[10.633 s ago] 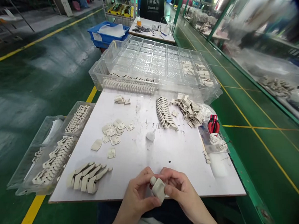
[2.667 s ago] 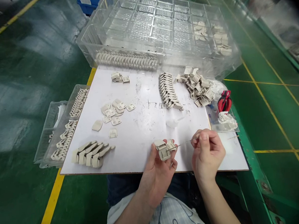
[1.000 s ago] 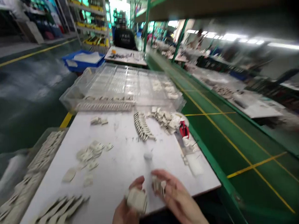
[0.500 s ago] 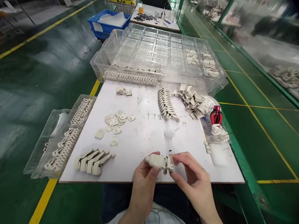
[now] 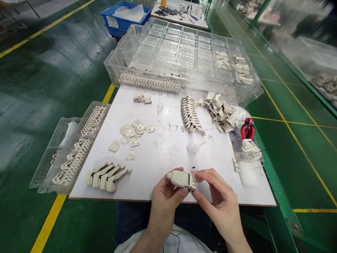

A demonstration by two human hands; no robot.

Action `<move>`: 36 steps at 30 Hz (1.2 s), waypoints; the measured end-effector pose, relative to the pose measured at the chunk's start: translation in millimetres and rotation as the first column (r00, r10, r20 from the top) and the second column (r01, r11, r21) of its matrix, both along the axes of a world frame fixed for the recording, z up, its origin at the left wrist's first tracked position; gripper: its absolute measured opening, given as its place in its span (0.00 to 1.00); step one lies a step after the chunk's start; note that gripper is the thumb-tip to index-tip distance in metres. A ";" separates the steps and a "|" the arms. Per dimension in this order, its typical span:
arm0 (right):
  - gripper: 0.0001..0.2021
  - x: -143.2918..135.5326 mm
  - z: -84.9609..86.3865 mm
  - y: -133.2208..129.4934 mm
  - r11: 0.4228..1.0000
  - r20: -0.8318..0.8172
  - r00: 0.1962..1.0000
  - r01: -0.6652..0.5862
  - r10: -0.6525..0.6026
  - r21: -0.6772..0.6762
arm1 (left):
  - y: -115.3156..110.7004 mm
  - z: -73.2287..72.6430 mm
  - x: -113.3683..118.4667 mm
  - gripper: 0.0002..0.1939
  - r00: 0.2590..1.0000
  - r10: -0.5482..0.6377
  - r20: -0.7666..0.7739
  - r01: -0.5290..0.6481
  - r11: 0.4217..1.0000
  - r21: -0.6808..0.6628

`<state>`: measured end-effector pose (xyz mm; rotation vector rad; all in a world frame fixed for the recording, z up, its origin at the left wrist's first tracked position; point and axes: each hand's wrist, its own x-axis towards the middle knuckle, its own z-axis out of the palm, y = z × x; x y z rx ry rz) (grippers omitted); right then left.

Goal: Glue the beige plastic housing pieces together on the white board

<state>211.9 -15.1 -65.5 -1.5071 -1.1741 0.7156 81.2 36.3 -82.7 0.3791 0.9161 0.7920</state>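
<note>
My left hand (image 5: 166, 199) grips a beige plastic housing (image 5: 179, 179) just above the near edge of the white work board (image 5: 164, 152). My right hand (image 5: 218, 202) pinches a smaller beige piece (image 5: 191, 181) against the housing's right end. Both hands meet over the board's front middle. A small white cap (image 5: 193, 147) lies on the board just beyond them.
A row of beige housings (image 5: 106, 176) lies front left, flat small plates (image 5: 132, 131) mid left, a stacked row (image 5: 191, 114) and a loose pile (image 5: 221, 111) back right. Clear compartment trays (image 5: 182, 56) stand behind, narrow trays (image 5: 72, 159) at left, a red tool (image 5: 247, 128) at right.
Half a second ago the two parts were slightly apart; now the small piece sits against the housing's end. The view has tilted down a little. Earlier the right hand held a thin pin.
</note>
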 end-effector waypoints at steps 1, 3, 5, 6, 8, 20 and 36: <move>0.15 0.9 0.3 -0.1 1.000 0.005 1.000 -0.011 0.011 0.003 | 0.0 0.1 -0.5 0.30 1.000 -0.010 0.000 0.010 1.000 0.011; 0.15 3.1 1.7 -0.3 0.999 0.016 0.999 -0.038 0.038 0.003 | 0.0 -0.1 -1.5 0.28 1.000 -0.018 -0.006 0.019 0.999 0.041; 0.15 4.9 3.6 -0.2 0.999 0.037 0.998 -0.051 0.051 -0.008 | -0.1 -0.5 -1.9 0.26 1.000 -0.023 -0.014 0.024 0.998 0.061; 0.15 5.4 4.4 0.1 0.998 0.047 0.998 -0.052 0.053 -0.018 | 0.0 -0.5 -1.6 0.25 1.000 -0.023 -0.015 0.024 0.998 0.066; 0.14 5.2 5.4 1.1 0.998 0.051 0.997 -0.050 0.052 -0.036 | 0.5 -0.2 0.1 0.24 1.000 -0.020 -0.008 0.021 0.997 0.070; 0.16 -13.9 -8.1 0.0 0.978 -0.494 0.857 0.050 -0.147 -0.205 | -4.0 2.3 -9.5 0.15 0.916 0.126 -0.380 0.190 0.699 0.690; 0.16 -24.1 -18.5 3.9 0.965 -0.674 0.724 -0.044 -0.147 -0.259 | 14.9 -9.4 -20.6 0.14 0.758 0.518 -0.396 0.369 0.159 0.916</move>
